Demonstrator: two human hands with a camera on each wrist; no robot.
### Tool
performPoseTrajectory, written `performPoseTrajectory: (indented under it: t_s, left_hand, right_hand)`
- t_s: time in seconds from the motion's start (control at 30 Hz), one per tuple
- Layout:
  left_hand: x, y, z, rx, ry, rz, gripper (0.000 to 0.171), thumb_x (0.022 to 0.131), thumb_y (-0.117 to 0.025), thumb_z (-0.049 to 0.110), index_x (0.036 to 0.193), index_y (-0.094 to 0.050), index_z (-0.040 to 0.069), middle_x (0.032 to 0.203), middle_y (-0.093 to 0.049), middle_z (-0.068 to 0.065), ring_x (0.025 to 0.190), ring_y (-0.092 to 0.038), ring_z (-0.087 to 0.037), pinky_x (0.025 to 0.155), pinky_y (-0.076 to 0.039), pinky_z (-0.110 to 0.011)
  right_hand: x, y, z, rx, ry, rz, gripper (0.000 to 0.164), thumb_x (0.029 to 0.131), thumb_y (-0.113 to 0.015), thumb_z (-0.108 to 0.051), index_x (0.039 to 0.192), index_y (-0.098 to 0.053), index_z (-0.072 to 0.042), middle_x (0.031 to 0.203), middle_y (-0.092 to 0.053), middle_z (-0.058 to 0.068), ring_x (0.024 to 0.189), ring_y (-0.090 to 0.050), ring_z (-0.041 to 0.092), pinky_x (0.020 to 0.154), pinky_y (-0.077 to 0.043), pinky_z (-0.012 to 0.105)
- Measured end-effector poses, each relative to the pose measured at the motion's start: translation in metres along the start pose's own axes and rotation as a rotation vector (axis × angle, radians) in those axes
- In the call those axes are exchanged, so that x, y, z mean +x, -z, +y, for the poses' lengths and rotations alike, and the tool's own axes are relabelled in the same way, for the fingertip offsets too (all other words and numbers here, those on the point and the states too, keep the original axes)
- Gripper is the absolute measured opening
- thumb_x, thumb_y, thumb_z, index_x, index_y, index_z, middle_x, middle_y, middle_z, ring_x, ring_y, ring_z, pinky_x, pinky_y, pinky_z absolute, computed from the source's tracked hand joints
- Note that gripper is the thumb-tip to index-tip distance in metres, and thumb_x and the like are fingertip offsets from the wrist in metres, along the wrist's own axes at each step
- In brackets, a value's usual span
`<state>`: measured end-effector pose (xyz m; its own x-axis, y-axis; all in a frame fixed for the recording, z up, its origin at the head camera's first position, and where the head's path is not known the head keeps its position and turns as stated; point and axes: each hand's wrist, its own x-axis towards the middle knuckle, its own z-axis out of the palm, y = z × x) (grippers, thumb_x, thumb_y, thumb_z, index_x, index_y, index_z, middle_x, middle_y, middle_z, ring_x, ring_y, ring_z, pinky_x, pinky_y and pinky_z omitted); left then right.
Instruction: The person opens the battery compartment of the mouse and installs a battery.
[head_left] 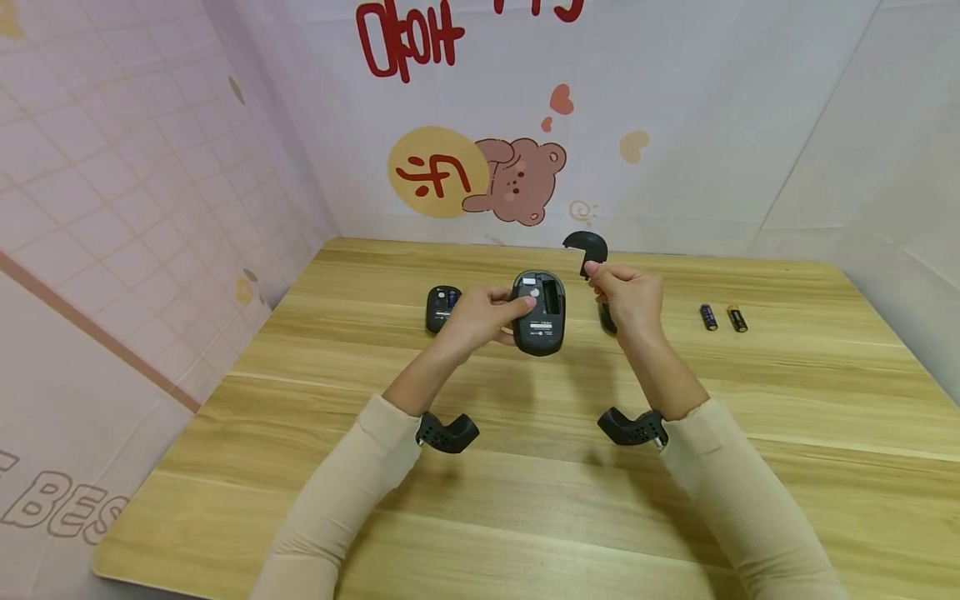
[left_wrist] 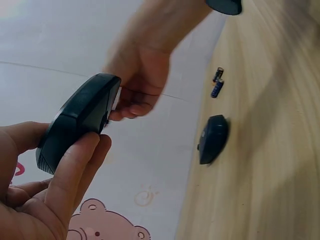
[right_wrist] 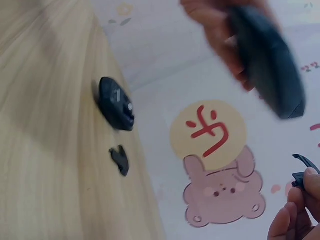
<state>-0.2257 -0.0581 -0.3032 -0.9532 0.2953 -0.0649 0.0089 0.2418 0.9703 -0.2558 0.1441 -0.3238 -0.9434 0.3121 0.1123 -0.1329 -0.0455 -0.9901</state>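
Observation:
My left hand (head_left: 480, 321) grips a black computer mouse (head_left: 538, 333) above the table, underside toward the head camera. Its battery slot (head_left: 553, 297) is uncovered and dark, with no battery showing in it. Off to the right, my right hand (head_left: 630, 298) pinches a curved black battery cover (head_left: 592, 245) between thumb and fingers, apart from the mouse. In the right wrist view the same cover (right_wrist: 300, 177) shows at the fingertips. A second mouse (head_left: 438, 310) lies underside up on the table behind the left hand, a purple battery (head_left: 452, 298) in its slot.
Partly hidden behind my right hand, another black mouse (head_left: 608, 320) lies on the wooden table (head_left: 525, 508). Two batteries, one purple (head_left: 708, 317) and one black and gold (head_left: 737, 317), lie farther right. A small black cover (right_wrist: 120, 160) rests near the second mouse. A printed cloth hangs behind.

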Motion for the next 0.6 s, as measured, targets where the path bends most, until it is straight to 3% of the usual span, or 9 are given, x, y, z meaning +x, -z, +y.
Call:
performPoseTrajectory:
  t_s: [0.17, 0.3, 0.43, 0.6]
  left_hand:
    - [-0.002, 0.009, 0.007, -0.015, -0.040, 0.035, 0.033, 0.090, -0.062, 0.022, 0.113, -0.062, -0.003, 0.095, -0.065, -0.014, 0.083, -0.064, -0.021, 0.066, -0.057, -0.032]
    - [-0.004, 0.015, 0.012, -0.053, -0.040, 0.051, 0.034, 0.091, -0.062, 0.021, 0.114, -0.060, -0.004, 0.095, -0.064, -0.016, 0.082, -0.064, -0.024, 0.070, -0.057, -0.036]
    - [-0.006, 0.018, 0.014, -0.074, -0.055, 0.068, 0.035, 0.091, -0.061, 0.019, 0.116, -0.059, -0.005, 0.095, -0.064, -0.017, 0.081, -0.064, -0.027, 0.068, -0.057, -0.035]
    - [-0.007, 0.021, 0.015, -0.080, -0.072, 0.081, 0.034, 0.091, -0.061, 0.018, 0.116, -0.059, -0.005, 0.097, -0.064, -0.018, 0.077, -0.065, -0.023, 0.065, -0.057, -0.031]
  right_hand:
    - [0.007, -0.002, 0.014, -0.018, -0.025, 0.002, 0.021, 0.076, -0.077, -0.019, 0.057, -0.069, -0.014, 0.052, -0.059, -0.005, 0.045, -0.052, 0.007, 0.046, -0.048, 0.017]
    - [0.010, -0.006, 0.025, -0.077, -0.039, -0.019, 0.018, 0.079, -0.075, -0.021, 0.069, -0.072, -0.006, 0.054, -0.060, -0.005, 0.048, -0.054, 0.006, 0.048, -0.051, 0.018]
    - [0.013, -0.009, 0.036, -0.160, -0.088, -0.045, 0.028, 0.082, -0.072, -0.024, 0.083, -0.071, 0.004, 0.056, -0.061, -0.005, 0.052, -0.056, 0.007, 0.053, -0.053, 0.018]
    - [0.017, -0.011, 0.047, -0.262, -0.127, -0.091, 0.031, 0.087, -0.065, -0.024, 0.092, -0.069, 0.007, 0.064, -0.062, -0.001, 0.057, -0.058, 0.009, 0.060, -0.055, 0.023]
